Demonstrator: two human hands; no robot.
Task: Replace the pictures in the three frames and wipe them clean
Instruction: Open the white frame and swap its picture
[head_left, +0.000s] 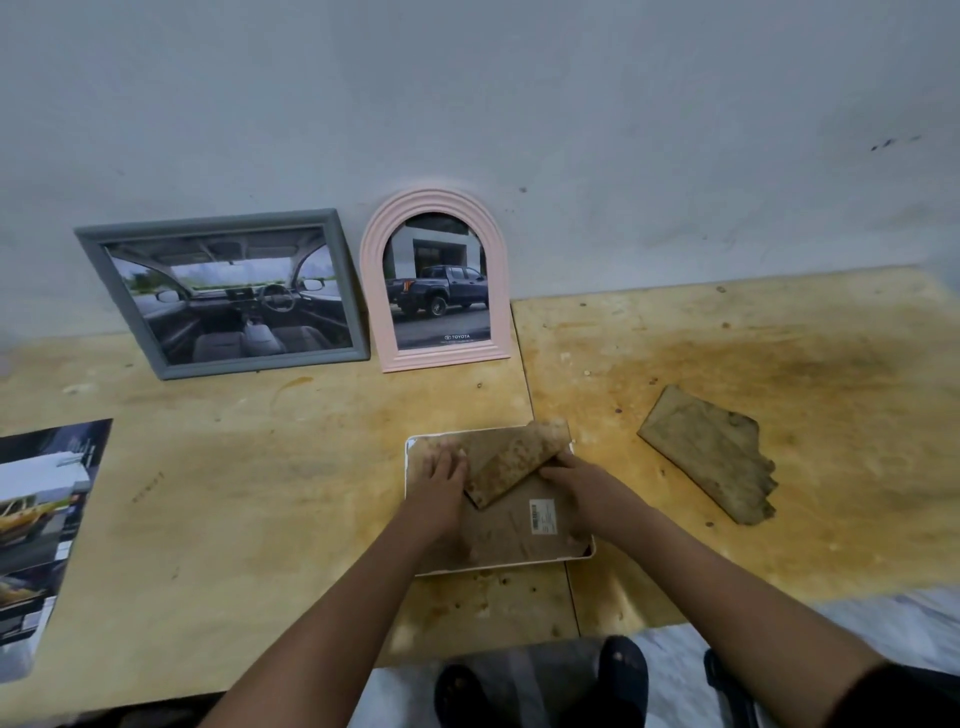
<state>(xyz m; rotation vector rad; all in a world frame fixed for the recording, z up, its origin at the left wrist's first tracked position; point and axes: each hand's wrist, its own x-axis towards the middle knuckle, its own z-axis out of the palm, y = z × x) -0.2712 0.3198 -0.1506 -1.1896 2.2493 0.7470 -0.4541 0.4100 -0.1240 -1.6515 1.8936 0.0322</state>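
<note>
We are looking down at a stained, yellowish plywood tabletop (260, 493) pushed against a scuffed pale grey wall (571, 104). Two frames lean upright against that wall, side by side and nearly touching: a grey rectangular frame (223, 291) showing a car interior, and a pink arched frame (436, 280) showing a dark pickup truck. Both already hold car pictures, so we judge these two to be refitted, though we cannot tell whether they have been wiped.

Directly in front of us, a white rectangular frame (498, 504) lies face down on the table, its brown cardboard backing with a small barcode label facing up. Our left hand (441, 478) presses flat, fingers spread, on the frame's left side and grips nothing. Our right hand (576, 483) pinches the lower edge of a mottled, brown-spotted sheet (514, 462), which curls up and away from the backing. This looks like the old picture or liner coming out.

To the right, well apart, lies a ragged, discoloured brown piece of board (711, 452). At the far left edge sits a glossy printed car sheet (41, 540), probably the replacement.

We judge the third frame is mid-swap; inserting the new picture, closing up and wiping remain.
</note>
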